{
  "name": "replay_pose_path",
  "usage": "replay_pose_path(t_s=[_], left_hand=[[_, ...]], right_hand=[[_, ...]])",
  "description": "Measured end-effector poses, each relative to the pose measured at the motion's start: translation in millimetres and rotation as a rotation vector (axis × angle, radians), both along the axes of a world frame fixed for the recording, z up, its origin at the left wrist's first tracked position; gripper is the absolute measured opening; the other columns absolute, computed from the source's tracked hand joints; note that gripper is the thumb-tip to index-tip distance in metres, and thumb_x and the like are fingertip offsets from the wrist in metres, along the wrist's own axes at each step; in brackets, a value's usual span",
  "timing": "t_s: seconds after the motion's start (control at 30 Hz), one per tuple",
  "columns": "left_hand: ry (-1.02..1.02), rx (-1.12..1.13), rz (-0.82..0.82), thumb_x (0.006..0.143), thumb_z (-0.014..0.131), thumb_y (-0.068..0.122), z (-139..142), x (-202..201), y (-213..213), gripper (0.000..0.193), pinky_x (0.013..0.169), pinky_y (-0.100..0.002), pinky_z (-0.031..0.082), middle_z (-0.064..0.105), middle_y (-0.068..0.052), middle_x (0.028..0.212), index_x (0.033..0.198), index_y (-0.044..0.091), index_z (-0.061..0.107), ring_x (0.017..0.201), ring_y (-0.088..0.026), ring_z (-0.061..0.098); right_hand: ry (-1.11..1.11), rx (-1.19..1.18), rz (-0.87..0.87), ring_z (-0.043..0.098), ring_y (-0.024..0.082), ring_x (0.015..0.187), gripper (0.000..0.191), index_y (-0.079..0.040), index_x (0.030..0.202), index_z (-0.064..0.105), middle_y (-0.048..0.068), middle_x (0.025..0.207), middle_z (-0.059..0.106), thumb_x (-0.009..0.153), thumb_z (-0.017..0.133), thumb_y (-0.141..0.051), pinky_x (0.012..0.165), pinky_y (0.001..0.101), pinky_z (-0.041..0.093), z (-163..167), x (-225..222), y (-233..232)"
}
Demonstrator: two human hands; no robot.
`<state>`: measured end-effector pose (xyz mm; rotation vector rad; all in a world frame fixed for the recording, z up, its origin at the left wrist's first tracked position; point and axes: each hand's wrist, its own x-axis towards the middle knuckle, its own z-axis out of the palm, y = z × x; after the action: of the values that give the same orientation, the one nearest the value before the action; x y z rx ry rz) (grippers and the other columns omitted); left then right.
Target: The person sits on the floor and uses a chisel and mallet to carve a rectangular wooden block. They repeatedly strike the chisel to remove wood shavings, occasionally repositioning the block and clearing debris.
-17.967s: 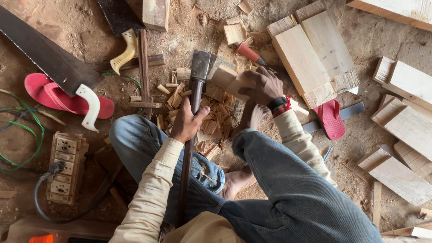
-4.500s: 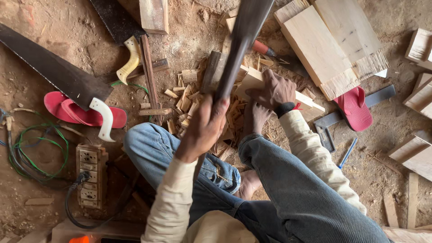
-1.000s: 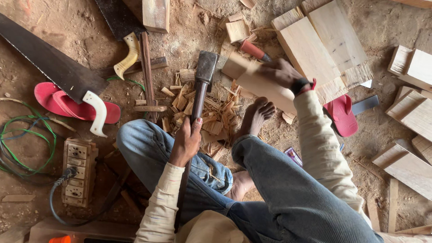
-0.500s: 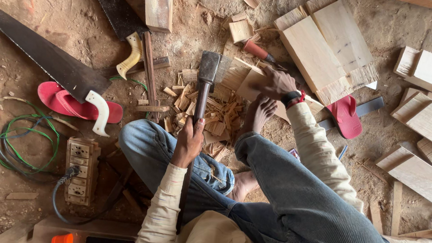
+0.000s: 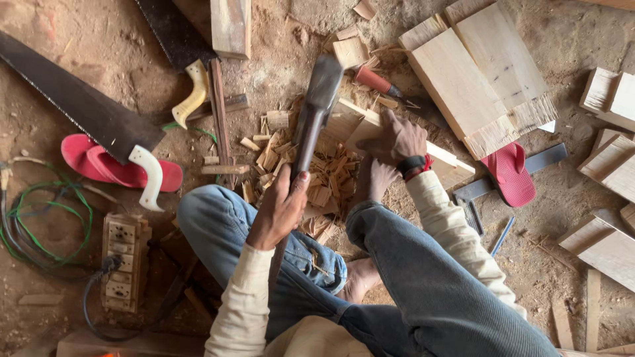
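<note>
**Hatchet raised over the held board, both on one line**

We note the floor (image 5: 582, 39) of packed dirt, littered with offcuts. The workpiece, a pale board (image 5: 370, 129), lies just beyond our knees, its long axis running from near-left to far-right. Our right hand (image 5: 397, 139) is pressed down on it, fingers curled over its near part, so that hand is the nearer one. Our left hand (image 5: 281, 211) is closed around the handle of the hatchet (image 5: 311, 112); the head sits up and just left of the board, over the chip pile (image 5: 317, 175). Handle axis runs near to far.
</note>
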<state>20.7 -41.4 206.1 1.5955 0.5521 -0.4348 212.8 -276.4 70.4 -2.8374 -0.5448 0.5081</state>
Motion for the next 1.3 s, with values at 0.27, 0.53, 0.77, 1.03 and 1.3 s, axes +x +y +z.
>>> replay_pose_path(t_s=[0.27, 0.53, 0.77, 1.03, 1.3], left_hand=[[-0.434, 0.031, -0.077, 0.111, 0.04, 0.037, 56, 23, -2, 0.035, 0.04, -0.029, 0.045, 0.052, -0.002, 0.071, 0.128, 0.007, 0.045, 0.052, -0.009, 0.051], [-0.201, 0.04, -0.07, 0.108, 0.044, 0.034, 41, 45, -12, 0.03, 0.037, -0.029, 0.041, 0.052, 0.002, 0.066, 0.117, 0.005, 0.052, 0.046, -0.011, 0.05], [-0.54, 0.094, -0.088, 0.114, 0.045, 0.033, 91, 33, 3, 0.029, 0.047, -0.028, 0.045, 0.052, 0.0, 0.072, 0.121, 0.006, 0.049, 0.056, -0.009, 0.054], [-0.102, -0.03, -0.016, 0.106, 0.043, 0.033, 30, 47, -21, 0.026, 0.033, -0.029, 0.042, 0.051, 0.0, 0.064, 0.114, 0.009, 0.049, 0.043, -0.011, 0.048], [-0.527, 0.006, -0.044, 0.114, 0.044, 0.036, 108, 31, 4, 0.034, 0.047, -0.026, 0.044, 0.048, 0.0, 0.074, 0.125, 0.004, 0.048, 0.058, -0.008, 0.05]], right_hand=[[0.029, -0.015, 0.007, 0.052, 0.019, 0.053, 0.077, -0.016, 0.098, 0.057, 0.005, 0.068, 0.062, 0.067, 0.078, -0.083, 0.054, 0.0392, 0.042, 7, -1, 1], [-0.393, 0.112, 0.14, 0.06, 0.026, 0.057, 0.088, -0.015, 0.108, 0.059, 0.013, 0.071, 0.066, 0.057, 0.083, -0.082, 0.053, 0.0439, 0.045, 7, -6, 0], [-0.044, 0.018, 0.019, 0.056, 0.023, 0.054, 0.076, -0.016, 0.102, 0.055, 0.008, 0.071, 0.065, 0.069, 0.081, -0.079, 0.053, 0.0417, 0.044, 7, -8, 2], [-0.132, 0.083, 0.034, 0.055, 0.024, 0.048, 0.088, -0.012, 0.114, 0.057, 0.011, 0.071, 0.063, 0.063, 0.082, -0.079, 0.045, 0.0414, 0.045, 5, -13, 3], [-0.076, 0.096, 0.005, 0.066, 0.03, 0.06, 0.077, -0.013, 0.104, 0.055, 0.013, 0.079, 0.071, 0.068, 0.082, -0.075, 0.056, 0.0452, 0.047, 20, -17, 4]])
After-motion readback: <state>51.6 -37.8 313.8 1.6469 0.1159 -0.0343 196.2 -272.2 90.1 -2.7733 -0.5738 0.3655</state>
